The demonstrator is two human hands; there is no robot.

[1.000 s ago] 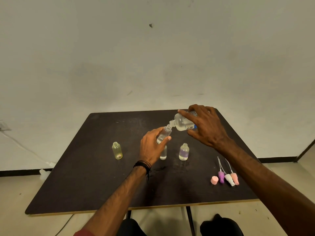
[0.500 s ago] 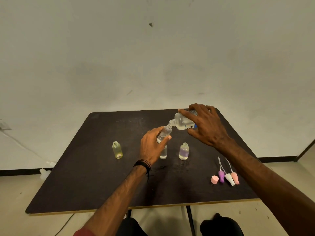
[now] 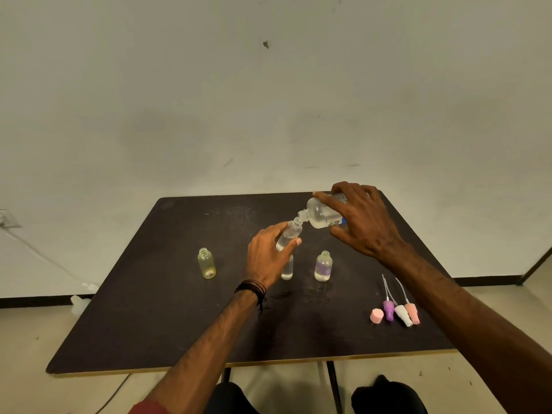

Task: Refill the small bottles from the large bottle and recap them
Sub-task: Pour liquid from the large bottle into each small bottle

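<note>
My right hand (image 3: 363, 221) grips the large clear bottle (image 3: 321, 215), tipped on its side with its neck pointing left. Its mouth meets the mouth of a small clear bottle (image 3: 288, 236) that my left hand (image 3: 268, 258) holds tilted above the dark table (image 3: 149, 309). Three uncapped small bottles stand on the table: a yellowish one (image 3: 206, 263) at the left, a clear one (image 3: 287, 270) partly hidden behind my left hand, and a purplish one (image 3: 323, 266) to its right. A pink cap (image 3: 376, 316) and three spray caps, purple (image 3: 389, 309), white (image 3: 403, 315) and pink (image 3: 412, 312), lie at the right.
A pale wall rises just behind the table. A cable (image 3: 38, 255) runs down the wall at the left to a white object (image 3: 79, 300) on the floor. The table's front edge (image 3: 239, 364) is near my knees.
The large bottle and the small bottle stay mouth to mouth; both hands have barely shifted.
</note>
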